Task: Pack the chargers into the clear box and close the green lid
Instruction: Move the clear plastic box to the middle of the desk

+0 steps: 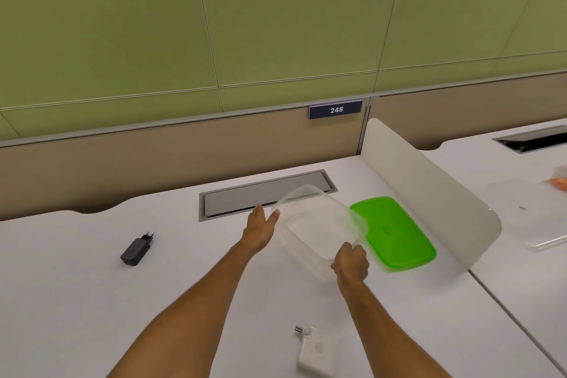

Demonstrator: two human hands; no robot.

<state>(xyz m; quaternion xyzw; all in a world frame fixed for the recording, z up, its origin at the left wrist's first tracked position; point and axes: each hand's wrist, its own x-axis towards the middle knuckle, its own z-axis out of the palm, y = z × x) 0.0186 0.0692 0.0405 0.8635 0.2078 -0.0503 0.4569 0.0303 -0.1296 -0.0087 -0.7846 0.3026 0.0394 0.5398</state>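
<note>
- Nearest the camera, a white charger (pixel 317 352) lies flat on the white tabletop (pixel 76 285), its two-pin plug pointing away toward the far left; it sits between the two forearms, closer to the right one.
- Right hand (pixel 350 261) has its grip closed over the near right corner of the clear box (pixel 319 228), fingers curled around the rim.
- Left hand (pixel 260 228) is spread flat, fingers straight, with the thumb tip against the box's left rim.
- Between the hands, the clear box is tilted, its opening facing the camera and its far edge raised; no charger is inside it.
- Just right of the box, the green lid (pixel 395 235) lies flat on the tabletop, its left edge partly overlapped by the box.
- Well to the left, a black charger (pixel 136 248) lies on the tabletop, pins pointing away.
- Behind the box, a grey cable hatch (pixel 245 198) is set into the tabletop.
- A white curved divider (pixel 429 193) stands right of the lid.
</note>
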